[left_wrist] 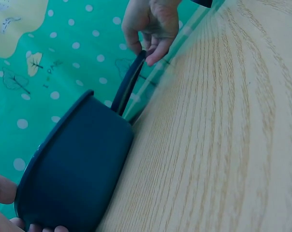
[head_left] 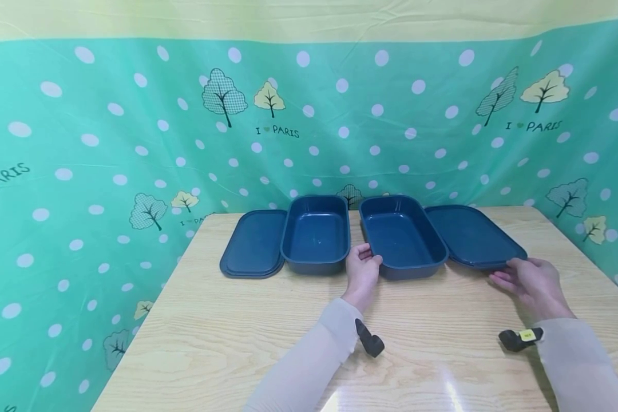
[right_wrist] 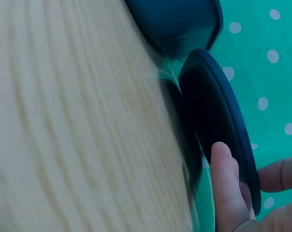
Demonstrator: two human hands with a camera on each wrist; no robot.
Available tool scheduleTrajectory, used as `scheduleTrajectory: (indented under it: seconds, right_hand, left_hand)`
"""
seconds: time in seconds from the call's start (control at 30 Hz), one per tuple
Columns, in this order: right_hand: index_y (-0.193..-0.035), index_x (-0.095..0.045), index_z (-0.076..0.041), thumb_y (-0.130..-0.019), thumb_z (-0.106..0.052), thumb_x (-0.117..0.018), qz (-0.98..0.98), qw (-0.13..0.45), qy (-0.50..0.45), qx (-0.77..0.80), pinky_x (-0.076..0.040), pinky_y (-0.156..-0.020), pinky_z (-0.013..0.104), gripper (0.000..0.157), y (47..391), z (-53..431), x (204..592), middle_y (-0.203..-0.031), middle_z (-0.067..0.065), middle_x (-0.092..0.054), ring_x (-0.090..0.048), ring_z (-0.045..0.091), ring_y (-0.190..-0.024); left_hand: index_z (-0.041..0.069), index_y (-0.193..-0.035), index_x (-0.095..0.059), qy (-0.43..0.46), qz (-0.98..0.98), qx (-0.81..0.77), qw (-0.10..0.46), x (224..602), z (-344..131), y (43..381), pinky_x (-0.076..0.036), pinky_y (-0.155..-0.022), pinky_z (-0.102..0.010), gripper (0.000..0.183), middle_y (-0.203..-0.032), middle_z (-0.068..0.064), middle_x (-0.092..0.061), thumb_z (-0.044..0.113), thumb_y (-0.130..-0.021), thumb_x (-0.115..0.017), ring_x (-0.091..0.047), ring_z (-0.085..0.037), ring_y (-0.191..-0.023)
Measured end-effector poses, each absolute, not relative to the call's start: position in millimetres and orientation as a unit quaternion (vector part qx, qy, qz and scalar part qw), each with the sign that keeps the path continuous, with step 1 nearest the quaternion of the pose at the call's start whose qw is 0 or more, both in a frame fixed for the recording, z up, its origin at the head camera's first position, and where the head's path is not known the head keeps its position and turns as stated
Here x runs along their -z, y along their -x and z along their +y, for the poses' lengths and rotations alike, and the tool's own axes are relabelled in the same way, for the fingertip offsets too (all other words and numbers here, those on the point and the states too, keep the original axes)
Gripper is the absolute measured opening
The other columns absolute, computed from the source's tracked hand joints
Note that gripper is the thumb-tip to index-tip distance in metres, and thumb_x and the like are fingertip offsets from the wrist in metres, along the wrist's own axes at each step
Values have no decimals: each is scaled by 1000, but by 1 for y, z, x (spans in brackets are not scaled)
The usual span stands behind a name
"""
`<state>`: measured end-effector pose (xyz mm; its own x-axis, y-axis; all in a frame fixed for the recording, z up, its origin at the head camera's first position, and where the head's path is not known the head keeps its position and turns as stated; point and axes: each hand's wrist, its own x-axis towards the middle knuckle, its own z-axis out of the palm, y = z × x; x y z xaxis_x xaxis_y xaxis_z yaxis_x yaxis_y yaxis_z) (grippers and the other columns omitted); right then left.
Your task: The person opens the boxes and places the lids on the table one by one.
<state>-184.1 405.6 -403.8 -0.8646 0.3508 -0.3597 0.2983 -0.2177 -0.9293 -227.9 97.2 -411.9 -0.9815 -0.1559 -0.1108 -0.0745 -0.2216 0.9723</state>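
Observation:
My left hand [head_left: 363,274] grips the near left corner of a dark blue rectangular container [head_left: 404,237], thumb at the rim and fingertips against its side. My right hand [head_left: 535,283] pinches the near right corner of a flat blue lid [head_left: 474,234], thumb on top and fingers underneath. In the right wrist view, that lid [right_wrist: 228,116] is tilted up off the table, with a gap and shadow below its near edge. The left wrist view shows the side wall of the container [left_wrist: 73,164] resting on the table, the raised lid [left_wrist: 129,84] just beyond it.
A second blue container [head_left: 316,234] stands left of the held one, with another blue lid [head_left: 254,243] lying flat beside it. All are on a light wooden table [head_left: 226,343]. A green dotted curtain [head_left: 288,154] hangs behind and at the sides.

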Motion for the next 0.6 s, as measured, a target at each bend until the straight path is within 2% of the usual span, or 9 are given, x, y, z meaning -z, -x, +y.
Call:
scheduleTrajectory:
  seconds: [0.17, 0.4, 0.6]
  right_hand:
    - [-147, 16, 2, -99, -8, -37, -655, 5, 252, -712, -53, -84, 38, 73, 183, 408, 405, -123, 25, -35, -67, 21, -82]
    - [-146, 19, 2, -99, -12, -39, -703, -2, 246, -667, -55, -80, 39, 76, 184, 410, 409, -126, 27, -37, -68, 20, -77]
    - [-143, 23, 3, -98, -13, -41, -723, -12, 223, -654, -55, -79, 38, 80, 183, 415, 412, -110, 21, -48, -69, 21, -77]
  left_hand:
    - [0, -113, -56, -93, -622, 777, 27, 412, 97, 227, -50, -83, -32, 34, -102, -9, -56, -8, -81, -63, -55, -21, -94]
    - [0, -114, -56, -94, -621, 777, 23, 412, 97, 227, -50, -84, -32, 34, -103, -10, -56, -8, -81, -63, -55, -21, -95]
    - [0, -113, -56, -90, -625, 775, 29, 413, 97, 227, -51, -83, -32, 34, -102, -10, -57, -8, -81, -63, -56, -21, -94]
